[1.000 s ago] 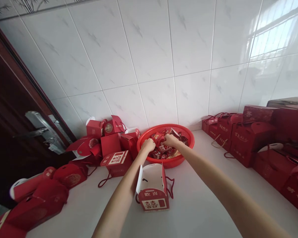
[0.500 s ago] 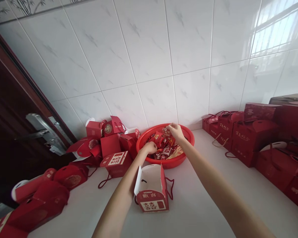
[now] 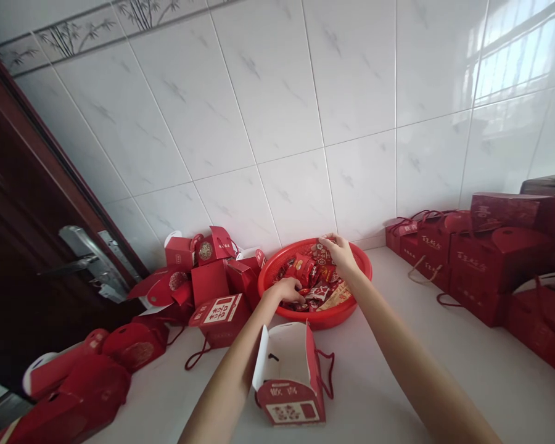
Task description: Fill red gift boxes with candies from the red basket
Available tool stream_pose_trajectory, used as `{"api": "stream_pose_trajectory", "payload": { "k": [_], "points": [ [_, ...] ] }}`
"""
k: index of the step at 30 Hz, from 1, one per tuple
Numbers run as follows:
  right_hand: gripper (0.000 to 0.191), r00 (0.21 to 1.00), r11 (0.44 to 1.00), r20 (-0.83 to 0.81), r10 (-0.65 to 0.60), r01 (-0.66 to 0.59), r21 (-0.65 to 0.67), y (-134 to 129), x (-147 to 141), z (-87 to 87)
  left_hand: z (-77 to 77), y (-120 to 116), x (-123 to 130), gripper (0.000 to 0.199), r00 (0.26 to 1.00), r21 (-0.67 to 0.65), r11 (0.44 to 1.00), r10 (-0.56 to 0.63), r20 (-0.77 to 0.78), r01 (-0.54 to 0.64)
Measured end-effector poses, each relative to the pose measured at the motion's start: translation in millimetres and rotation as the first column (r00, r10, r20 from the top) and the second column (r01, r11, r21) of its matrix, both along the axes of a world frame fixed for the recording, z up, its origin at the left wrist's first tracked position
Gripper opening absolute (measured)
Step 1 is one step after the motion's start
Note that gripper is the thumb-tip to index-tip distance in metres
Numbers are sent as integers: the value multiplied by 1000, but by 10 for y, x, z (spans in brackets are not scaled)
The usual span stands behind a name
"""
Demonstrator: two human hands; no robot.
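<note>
A red plastic basket [image 3: 361, 296] with perforated sides holds several small red and gold wrapped packets [image 3: 303, 266]. Reaching in from the left, my left hand [image 3: 287, 290] has its fingers curled down among the packets; whatever they grip is hidden. My right hand [image 3: 341, 251] is over the basket's far right side, thumb and fingers drawn together beside a patterned packet. I cannot make out what is between them. In front of the basket stands a red and white gift box [image 3: 289, 391], its top open and a dark red cord handle hanging at its right.
Several red gift boxes [image 3: 219, 314] crowd the left side, beside a dark door with a metal handle [image 3: 86, 253]. More red boxes and bags [image 3: 478, 265] line the right. A white tiled wall [image 3: 287, 105] rises behind the white tabletop [image 3: 379, 388].
The view has shifted, so the basket and boxes sit slightly lower. Both hands stay at the basket; my left fingers have straightened a little over the packets.
</note>
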State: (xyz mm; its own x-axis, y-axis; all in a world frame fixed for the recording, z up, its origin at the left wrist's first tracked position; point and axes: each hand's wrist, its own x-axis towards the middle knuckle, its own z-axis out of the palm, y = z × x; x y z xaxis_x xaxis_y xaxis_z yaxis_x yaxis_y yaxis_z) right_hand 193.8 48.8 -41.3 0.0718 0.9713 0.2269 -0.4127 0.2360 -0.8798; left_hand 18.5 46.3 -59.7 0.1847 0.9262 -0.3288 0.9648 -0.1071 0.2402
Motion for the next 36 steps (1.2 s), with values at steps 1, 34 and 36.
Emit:
{"api": "stream_pose_trajectory", "payload": {
  "k": [1,34,36],
  "points": [
    [30,1000,1000,11,-6,6,5,0,4,-5,3,-7,2,39,1000,-8,1000,-8,-6,8],
    [8,987,990,81,-136,138,-24,75,47,-4,121,-83,26,44,822,518,805,-68,566,-289],
    [9,990,992,65,-124,126,-32,75,49,-4,115,-63,9,44,863,556,764,4,505,-328]
  ]
}}
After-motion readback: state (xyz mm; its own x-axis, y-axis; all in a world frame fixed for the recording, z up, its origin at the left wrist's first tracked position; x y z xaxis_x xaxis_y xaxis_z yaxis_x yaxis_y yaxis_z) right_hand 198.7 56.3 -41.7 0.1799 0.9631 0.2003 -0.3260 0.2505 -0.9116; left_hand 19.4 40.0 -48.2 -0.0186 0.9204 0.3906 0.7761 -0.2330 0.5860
